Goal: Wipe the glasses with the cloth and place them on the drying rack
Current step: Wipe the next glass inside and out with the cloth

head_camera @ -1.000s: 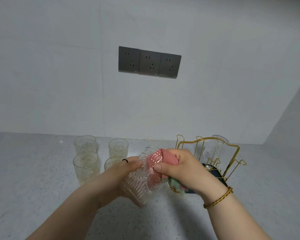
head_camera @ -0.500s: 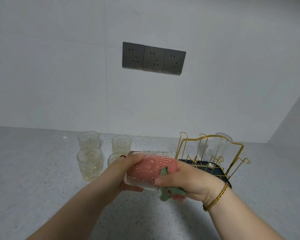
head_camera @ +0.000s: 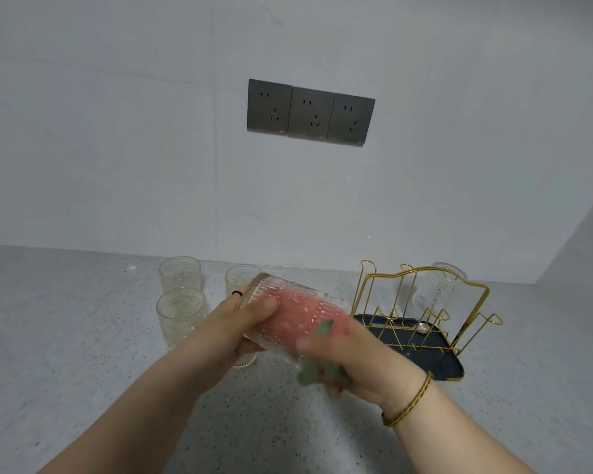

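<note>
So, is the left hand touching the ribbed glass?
Touching. In the head view the left hand grips the glass, thumb pressed across its ribbed side.

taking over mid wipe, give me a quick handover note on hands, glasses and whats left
Hands: left hand grips the tilted glass above the counter; right hand, blurred, holds the cloth, its pink part inside that glass.
Done: one racked glass on the drying rack.
Left: finish this wipe, rack it, then the four counter glasses.
</note>
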`<move>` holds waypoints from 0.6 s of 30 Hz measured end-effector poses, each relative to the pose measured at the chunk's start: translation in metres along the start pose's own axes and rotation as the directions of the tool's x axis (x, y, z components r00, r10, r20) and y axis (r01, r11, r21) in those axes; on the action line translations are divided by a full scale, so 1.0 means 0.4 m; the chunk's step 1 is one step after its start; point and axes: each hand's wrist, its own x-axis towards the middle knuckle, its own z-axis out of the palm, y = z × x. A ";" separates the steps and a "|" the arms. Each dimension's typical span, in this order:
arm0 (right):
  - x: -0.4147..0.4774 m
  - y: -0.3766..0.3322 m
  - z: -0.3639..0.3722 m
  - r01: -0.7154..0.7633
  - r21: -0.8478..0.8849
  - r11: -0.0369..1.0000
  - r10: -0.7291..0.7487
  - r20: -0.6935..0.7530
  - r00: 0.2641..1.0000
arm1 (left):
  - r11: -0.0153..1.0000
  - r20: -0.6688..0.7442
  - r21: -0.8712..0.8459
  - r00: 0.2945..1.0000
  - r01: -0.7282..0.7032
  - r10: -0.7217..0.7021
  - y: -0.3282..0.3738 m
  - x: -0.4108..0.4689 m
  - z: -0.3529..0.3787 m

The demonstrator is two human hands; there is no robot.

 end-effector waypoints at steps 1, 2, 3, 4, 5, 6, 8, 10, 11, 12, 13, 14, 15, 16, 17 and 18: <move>-0.002 -0.006 0.009 0.008 -0.289 0.957 -0.019 -0.033 0.999 | 0.999 -0.010 -0.006 0.999 0.032 -0.032 0.006 0.000 0.008; -0.003 -0.010 0.019 0.074 -0.554 0.829 -0.101 -0.019 0.995 | 0.997 -0.022 -0.016 0.997 0.074 -0.074 0.008 0.003 0.013; -0.002 -0.002 0.031 0.135 -0.708 0.693 -0.158 0.034 0.987 | 0.993 -0.043 -0.028 0.992 0.117 -0.118 0.006 0.005 0.013; 0.002 0.003 0.041 0.167 -0.779 0.605 -0.192 0.060 0.979 | 0.989 -0.056 -0.038 0.988 0.144 -0.146 0.005 0.008 0.011; 0.008 0.012 0.044 0.173 -0.802 0.572 -0.206 0.063 0.977 | 0.987 -0.058 -0.044 0.986 0.154 -0.156 0.005 0.008 0.009; 0.012 0.017 0.037 0.160 -0.792 0.590 -0.209 0.042 0.977 | 0.987 -0.042 -0.053 0.987 0.152 -0.154 0.005 0.008 0.006; 0.015 0.015 0.020 0.061 -0.536 0.842 -0.105 -0.052 0.993 | 0.993 0.034 -0.074 0.995 0.098 -0.095 0.003 0.003 -0.008; 0.008 0.004 0.002 -0.035 0.080 0.996 0.038 -0.043 0.998 | 0.995 0.094 -0.097 0.995 0.021 -0.012 -0.003 0.001 -0.023; 0.008 0.002 -0.002 -0.042 0.359 0.932 0.040 0.014 0.999 | 0.992 0.092 -0.128 0.996 -0.003 0.015 -0.009 0.003 -0.030; 0.011 0.011 -0.006 -0.020 0.540 0.841 0.007 0.026 1.000 | 0.989 0.071 -0.148 0.997 -0.022 0.033 -0.012 0.005 -0.033; 0.016 0.017 -0.005 -0.003 0.602 0.798 -0.001 0.007 1.000 | 0.988 0.046 -0.146 0.998 -0.046 0.053 -0.016 0.007 -0.034; 0.014 0.012 0.003 -0.013 0.565 0.825 0.019 -0.004 1.000 | 0.990 0.028 -0.128 0.997 -0.065 0.069 -0.015 0.007 -0.030; 0.009 0.010 0.012 -0.032 0.417 0.909 0.045 -0.021 0.999 | 0.990 0.013 -0.114 0.997 -0.079 0.081 -0.013 0.005 -0.023; 0.005 0.005 0.026 -0.032 0.126 0.991 0.040 -0.066 0.997 | 0.992 -0.006 -0.107 0.997 -0.073 0.072 -0.006 0.001 -0.015; 0.004 0.000 0.037 -0.012 -0.231 0.973 -0.013 -0.106 0.994 | 0.993 -0.032 -0.105 0.998 -0.051 0.048 0.000 -0.001 -0.007; 0.005 -0.004 0.044 0.035 -0.529 0.848 -0.107 -0.106 0.989 | 0.996 -0.060 -0.092 0.998 -0.013 0.007 0.002 0.000 0.000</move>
